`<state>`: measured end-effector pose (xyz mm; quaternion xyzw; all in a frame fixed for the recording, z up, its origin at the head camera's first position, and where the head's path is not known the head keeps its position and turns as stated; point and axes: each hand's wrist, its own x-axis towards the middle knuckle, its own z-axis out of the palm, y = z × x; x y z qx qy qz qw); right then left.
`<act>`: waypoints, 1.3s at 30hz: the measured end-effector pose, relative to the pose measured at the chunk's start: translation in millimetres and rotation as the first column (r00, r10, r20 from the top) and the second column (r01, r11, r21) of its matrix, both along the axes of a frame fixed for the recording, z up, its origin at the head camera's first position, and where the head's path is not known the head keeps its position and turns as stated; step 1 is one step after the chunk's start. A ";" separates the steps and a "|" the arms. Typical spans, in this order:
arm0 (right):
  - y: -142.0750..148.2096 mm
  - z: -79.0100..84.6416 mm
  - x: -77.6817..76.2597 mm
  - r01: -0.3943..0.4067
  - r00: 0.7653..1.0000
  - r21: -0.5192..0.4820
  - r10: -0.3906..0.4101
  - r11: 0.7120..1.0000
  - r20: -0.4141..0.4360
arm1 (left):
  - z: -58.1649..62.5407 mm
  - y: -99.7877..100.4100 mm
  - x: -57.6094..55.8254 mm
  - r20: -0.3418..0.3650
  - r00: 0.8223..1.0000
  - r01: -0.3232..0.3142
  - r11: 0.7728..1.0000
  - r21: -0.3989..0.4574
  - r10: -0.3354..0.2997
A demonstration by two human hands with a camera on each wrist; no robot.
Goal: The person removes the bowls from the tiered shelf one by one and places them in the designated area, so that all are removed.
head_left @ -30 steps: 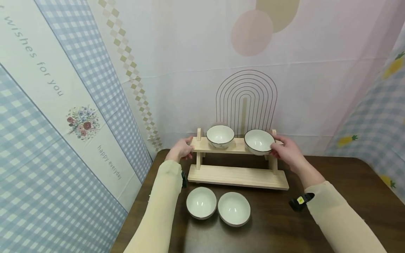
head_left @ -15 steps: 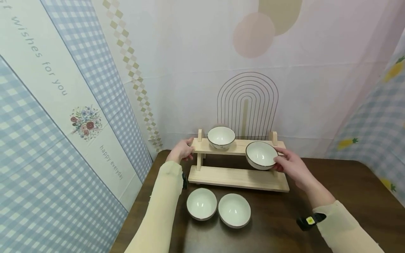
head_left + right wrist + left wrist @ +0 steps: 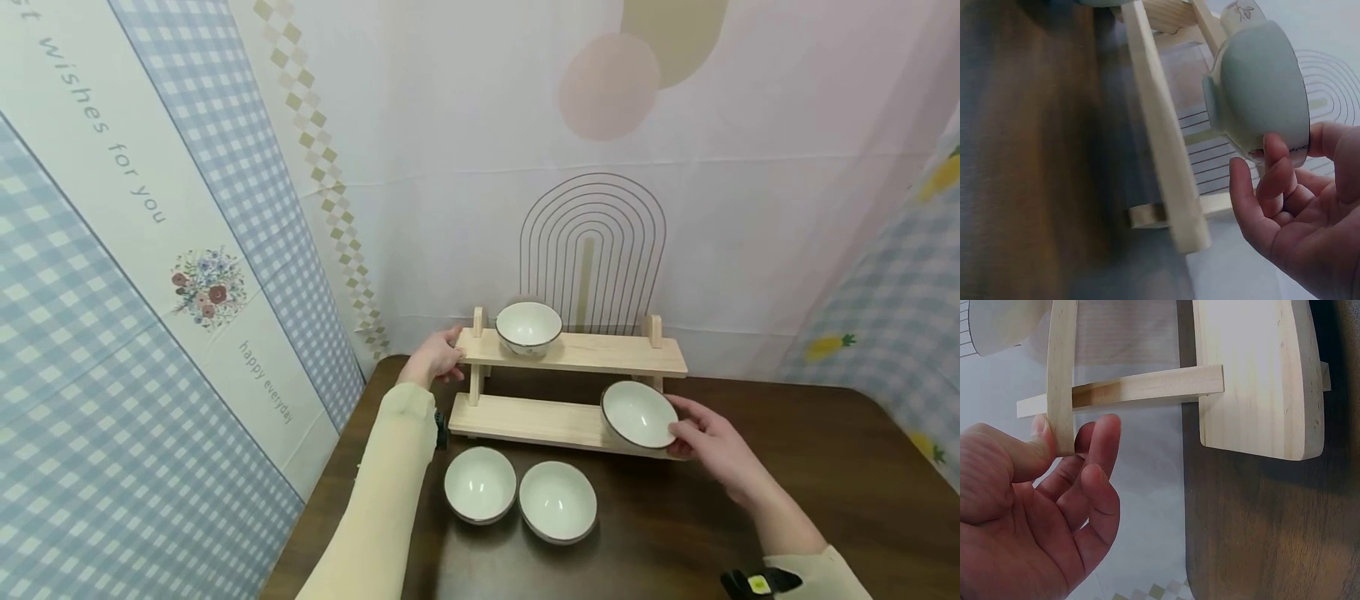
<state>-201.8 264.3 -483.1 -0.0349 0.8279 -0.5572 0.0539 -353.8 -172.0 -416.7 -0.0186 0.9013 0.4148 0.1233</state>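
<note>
Lowered since half a second ago, from before the front edge of the upper board (image 3: 600, 354) to over the right end of the lower board (image 3: 532, 418): the held bowl (image 3: 639, 414), brought down and slightly rightward by the right hand (image 3: 711, 442).

At far left, grips the end of the upper board with the fingers of the left hand (image 3: 435, 357), thumb to one face and the others curled behind, probably for steadying. Moving rightward, finds the left desk bowl (image 3: 480, 485) upright on the desk (image 3: 660, 533), then the upper bowl (image 3: 528, 327) standing toward the left of the upper board, then the right desk bowl (image 3: 558, 502) just beside its neighbour. Furthest right, pinches the held bowl by its right side between thumb and fingers, tilted slightly toward the hand; apparently not resting on wood, though contact is hard to tell.

Seems midway through a transfer between tiers; next calls for levelling the held bowl, seating its foot squarely, then loosening the right fingers without dragging the rim
</note>
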 end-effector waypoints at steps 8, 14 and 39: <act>11.0 -22.2 13.8 -0.043 0.999 -0.072 0.043 0.996 0.007 | 0.6 1.9 0.1 0.004 1.000 -0.012 1.000 0.007 0.012; 20.3 -26.6 21.6 -0.085 0.996 -0.051 0.086 0.995 0.013 | 2.8 2.4 0.5 0.008 1.000 -0.004 1.000 0.002 0.004; 28.7 -44.5 42.6 -0.407 0.913 -0.005 0.407 0.913 0.038 | 1.3 -4.4 5.8 0.011 1.000 0.005 1.000 -0.023 -0.005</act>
